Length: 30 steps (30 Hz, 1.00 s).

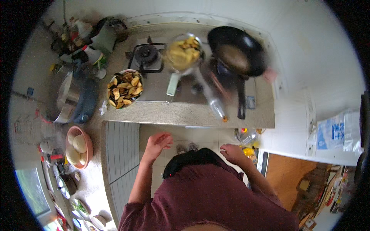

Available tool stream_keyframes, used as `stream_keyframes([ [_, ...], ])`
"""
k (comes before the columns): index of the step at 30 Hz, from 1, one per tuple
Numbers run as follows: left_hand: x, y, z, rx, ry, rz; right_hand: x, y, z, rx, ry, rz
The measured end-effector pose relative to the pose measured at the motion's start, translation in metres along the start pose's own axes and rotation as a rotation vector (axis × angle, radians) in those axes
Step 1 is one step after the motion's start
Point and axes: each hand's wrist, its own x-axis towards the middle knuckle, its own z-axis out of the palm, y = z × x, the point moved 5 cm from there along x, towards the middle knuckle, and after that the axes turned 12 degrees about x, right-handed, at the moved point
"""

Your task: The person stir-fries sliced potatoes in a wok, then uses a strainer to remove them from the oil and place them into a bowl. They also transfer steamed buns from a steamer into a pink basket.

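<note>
My left hand [159,143] hangs over the floor before the counter, its fingers loosely curled around nothing. To the right of my body, my right hand [231,152] is also free, near the counter's front. Ahead on the stove sits a small pan [172,84] with a pale green handle. Yellow-brown fried slices [186,53] lie at its top, seemingly in a skimmer whose metal handle [216,106] reaches the counter edge; blur hides the exact arrangement. A black wok [237,52] stands on the right burner. Browned slices fill a bowl [125,88] to the left.
A bare gas burner [146,55] is at the stove's left. Along the left counter stand a large pot [83,98] and a pink basin [90,145] of pale dough-like rounds. Bottles [249,137] stand on the floor at right. A plastic bag [332,132] lies on a white surface.
</note>
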Motion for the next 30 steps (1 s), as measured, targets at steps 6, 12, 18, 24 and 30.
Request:
stream_keyframes([
  [6,0.066,0.03,-0.017,-0.379,0.156,0.045,0.047,-0.056,-0.027,-0.056,0.352,-0.181],
  [12,0.118,0.038,-0.037,-0.305,0.342,0.063,0.13,-0.04,-0.086,-0.26,0.833,-0.016],
  [18,0.153,0.043,-0.031,-0.268,0.16,-0.052,0.169,0.005,-0.091,-0.298,0.813,0.237],
  [24,0.181,0.047,-0.022,-0.122,-0.046,-0.079,0.179,0.014,-0.093,-0.317,0.762,0.28],
  [30,0.194,0.051,-0.025,-0.118,-0.189,0.019,0.144,0.0,-0.07,-0.105,0.796,0.213],
])
